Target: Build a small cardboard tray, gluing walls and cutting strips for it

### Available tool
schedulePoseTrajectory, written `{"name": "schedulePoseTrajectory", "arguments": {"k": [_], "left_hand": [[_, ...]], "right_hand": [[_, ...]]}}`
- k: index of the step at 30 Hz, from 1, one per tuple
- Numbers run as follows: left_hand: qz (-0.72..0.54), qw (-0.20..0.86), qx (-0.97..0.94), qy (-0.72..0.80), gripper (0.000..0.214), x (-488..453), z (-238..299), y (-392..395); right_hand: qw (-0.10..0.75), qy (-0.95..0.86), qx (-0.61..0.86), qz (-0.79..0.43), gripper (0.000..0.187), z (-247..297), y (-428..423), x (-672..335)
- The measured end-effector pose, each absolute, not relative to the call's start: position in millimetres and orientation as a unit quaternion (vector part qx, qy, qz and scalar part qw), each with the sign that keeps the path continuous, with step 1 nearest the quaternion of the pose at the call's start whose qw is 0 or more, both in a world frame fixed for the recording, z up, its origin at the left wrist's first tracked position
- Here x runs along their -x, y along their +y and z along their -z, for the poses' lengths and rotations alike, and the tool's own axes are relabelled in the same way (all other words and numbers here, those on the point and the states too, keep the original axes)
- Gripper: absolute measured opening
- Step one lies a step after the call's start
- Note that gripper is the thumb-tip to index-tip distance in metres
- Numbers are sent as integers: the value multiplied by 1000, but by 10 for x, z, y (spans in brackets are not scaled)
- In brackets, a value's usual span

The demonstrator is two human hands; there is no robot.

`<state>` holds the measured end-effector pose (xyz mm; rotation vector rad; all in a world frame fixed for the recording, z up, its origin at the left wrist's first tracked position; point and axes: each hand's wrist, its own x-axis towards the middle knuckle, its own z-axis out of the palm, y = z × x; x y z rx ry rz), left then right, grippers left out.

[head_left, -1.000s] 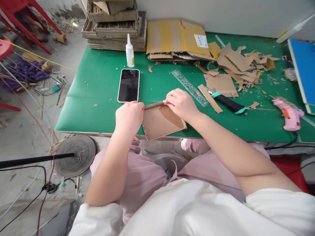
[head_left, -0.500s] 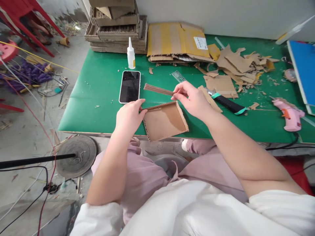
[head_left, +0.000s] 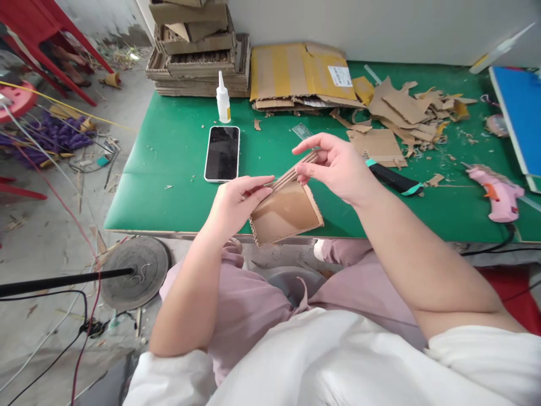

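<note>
A shallow brown cardboard tray (head_left: 284, 217) lies at the near edge of the green table (head_left: 169, 163). Above it, a narrow corrugated cardboard strip (head_left: 292, 172) slants between both hands. My left hand (head_left: 240, 202) pinches the strip's lower left end, just over the tray's left corner. My right hand (head_left: 338, 167) pinches its upper right end, with the other fingers spread. The strip is lifted clear of the table.
A phone (head_left: 222, 153) lies face up left of the hands, a white glue bottle (head_left: 222, 98) behind it. A clear ruler (head_left: 302, 131), a black utility knife (head_left: 393, 177), a pink glue gun (head_left: 496, 192) and cardboard scraps (head_left: 406, 110) lie to the right. Stacked cardboard (head_left: 198, 53) stands at the back.
The right hand lifted the strip off the tray's far edge and swung it over the tray. The left hand let go of the tray's corner and took the strip's lower end.
</note>
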<state>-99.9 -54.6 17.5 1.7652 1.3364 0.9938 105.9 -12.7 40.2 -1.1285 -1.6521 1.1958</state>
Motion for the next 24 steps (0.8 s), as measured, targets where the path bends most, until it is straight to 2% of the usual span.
{"name": "schedulePoseTrajectory", "arguments": {"k": [3,5,11,14,19,24], "left_hand": [[-417,398,-638,511,19,981,-140,-531],[-430,392,-624,522,16,964,-130,-522],[-432,338,-638,540,12,905,-141,-519],[-428,336,-645,537,9,886,-146,-521],[-421,334,-654,532,8,857,-137,-523],[-404,273,-692,532,11,865,-121,-500]], "right_hand": [[433,-605,450,-494,49,-382,-137,-1007],[435,-582,440,-527,55,-364,-147,-980],[412,-581,420,-562,34,-314,-195,-920],[399,-580,427,-568,30,-297,-204,-914],[395,-576,436,-567,28,-275,-215,-912],[457,-568,458,-508,40,-305,-189,-1024]]}}
